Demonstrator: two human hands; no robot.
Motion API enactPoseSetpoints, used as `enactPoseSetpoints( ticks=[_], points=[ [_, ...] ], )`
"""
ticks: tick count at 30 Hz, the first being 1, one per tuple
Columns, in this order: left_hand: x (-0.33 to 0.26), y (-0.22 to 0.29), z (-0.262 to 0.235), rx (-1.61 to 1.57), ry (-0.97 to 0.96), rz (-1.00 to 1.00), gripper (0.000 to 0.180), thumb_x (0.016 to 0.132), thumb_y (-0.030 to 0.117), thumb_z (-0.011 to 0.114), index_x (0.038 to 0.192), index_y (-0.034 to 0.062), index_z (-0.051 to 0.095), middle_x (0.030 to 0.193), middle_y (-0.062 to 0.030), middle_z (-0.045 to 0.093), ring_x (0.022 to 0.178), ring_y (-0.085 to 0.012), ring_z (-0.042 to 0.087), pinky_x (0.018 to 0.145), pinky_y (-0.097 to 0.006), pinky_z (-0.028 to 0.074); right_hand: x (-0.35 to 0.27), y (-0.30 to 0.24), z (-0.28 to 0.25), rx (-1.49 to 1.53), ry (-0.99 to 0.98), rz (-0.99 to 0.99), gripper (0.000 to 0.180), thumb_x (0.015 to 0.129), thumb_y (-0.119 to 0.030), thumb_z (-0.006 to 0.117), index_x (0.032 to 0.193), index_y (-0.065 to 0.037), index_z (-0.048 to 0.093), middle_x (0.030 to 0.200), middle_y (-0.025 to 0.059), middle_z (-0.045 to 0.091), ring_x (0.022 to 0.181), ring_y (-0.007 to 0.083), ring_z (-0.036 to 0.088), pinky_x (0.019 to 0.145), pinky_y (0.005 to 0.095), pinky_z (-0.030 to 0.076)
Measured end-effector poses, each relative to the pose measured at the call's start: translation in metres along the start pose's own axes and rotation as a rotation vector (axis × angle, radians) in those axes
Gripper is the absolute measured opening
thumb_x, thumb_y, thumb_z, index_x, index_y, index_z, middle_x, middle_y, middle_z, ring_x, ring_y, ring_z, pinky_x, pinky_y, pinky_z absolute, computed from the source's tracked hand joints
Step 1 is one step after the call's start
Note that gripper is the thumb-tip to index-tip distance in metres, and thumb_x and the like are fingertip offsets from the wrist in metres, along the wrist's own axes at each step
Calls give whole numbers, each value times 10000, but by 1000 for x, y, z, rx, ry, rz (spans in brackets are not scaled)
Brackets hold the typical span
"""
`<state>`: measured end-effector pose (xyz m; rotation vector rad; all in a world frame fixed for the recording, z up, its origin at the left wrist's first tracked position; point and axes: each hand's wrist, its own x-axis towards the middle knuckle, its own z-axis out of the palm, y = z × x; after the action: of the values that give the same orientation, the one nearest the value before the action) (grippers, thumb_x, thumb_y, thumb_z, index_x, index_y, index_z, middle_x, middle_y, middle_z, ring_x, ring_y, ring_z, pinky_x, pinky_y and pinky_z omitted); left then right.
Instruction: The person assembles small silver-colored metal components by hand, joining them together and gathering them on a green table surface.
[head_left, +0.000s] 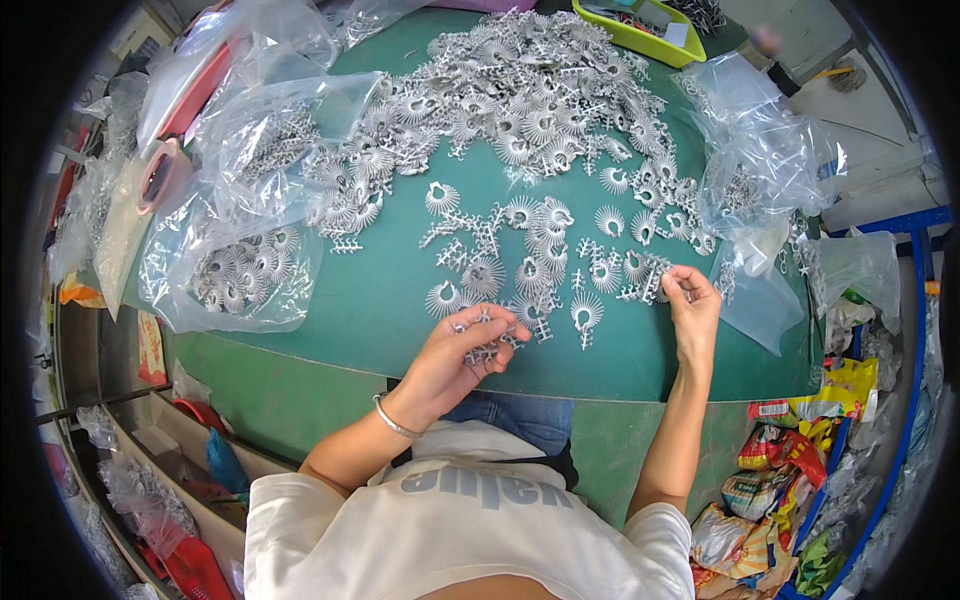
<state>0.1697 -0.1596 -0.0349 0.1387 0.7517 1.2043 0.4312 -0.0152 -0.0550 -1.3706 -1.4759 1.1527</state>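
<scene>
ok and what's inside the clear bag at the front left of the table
Grey fan-shaped pieces show through the bag, heaped together. The upper ones cover whatever lies beneath, and glare on the plastic blurs some detail.

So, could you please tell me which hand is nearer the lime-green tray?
Right. The right hand is below the tray in view; the left hand is lower and farther left.

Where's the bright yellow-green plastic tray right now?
In the head view, the yellow-green tray is at the top, right of centre, by the far edge of the dark green table, just beyond the heap of grey fan-shaped pieces.
</scene>
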Motion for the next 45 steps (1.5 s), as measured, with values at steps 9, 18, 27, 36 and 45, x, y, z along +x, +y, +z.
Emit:
enactPoseSetpoints(
  ticks=[9, 18, 27, 36, 45],
  points=[
    [0, -8, 3, 131, -25, 12, 114, 869, 75, 544, 972, 28, 544, 971, -105, 592, 728, -106, 538, 621, -215, 448, -3, -7, 13, -340, 157, -140, 88, 813, -47, 614, 866, 24, 617, 710, 18, 596, 603, 57, 467, 554, 210, 393],
    [11, -24, 15, 191, -80, 13, 187, 858, 92, 579, 1033, 43, 535, 1042, -59, 553, 769, -71, 495, 626, -192, 403, -18, -23, 27, 302, -83, 25, 103, 856, -77, 585, 932, -9, 570, 708, -39, 532, 537, 0, 371, 455, 158, 269],
    [31, -28, 37, 339, -57, 31, 214, 856, 153, 599, 1022, 20, 574, 775, -6, 550, 583, -44, 403, 492, -199, 309, -47, -37, 56, 600, -305, 202, 102, 860, -73, 579, 940, -27, 537, 685, -40, 526, 455, -19, 300, 387, 159, 182],
    [38, -39, 32, 832, 19, 572, 137, 860, 177, 598, 867, 43, 628, 688, 10, 540, 583, -26, 409, 491, -174, 300, -61, -46, 64, 393, -179, 18, 156, 820, 4, 601, 967, 19, 549, 878, 52, 599, 694, 45, 520, 591, 163, 408],
    [32, -23, 31, 126, -260, -84, 207, 872, 223, 582, 917, 21, 596, 819, -21, 570, 582, -47, 365, 472, -173, 273, -63, -49, 63, 271, -208, -103, 247, 825, -2, 586, 1072, 1, 586, 809, 30, 582, 652, 42, 512, 551, 183, 392]
  ],
)
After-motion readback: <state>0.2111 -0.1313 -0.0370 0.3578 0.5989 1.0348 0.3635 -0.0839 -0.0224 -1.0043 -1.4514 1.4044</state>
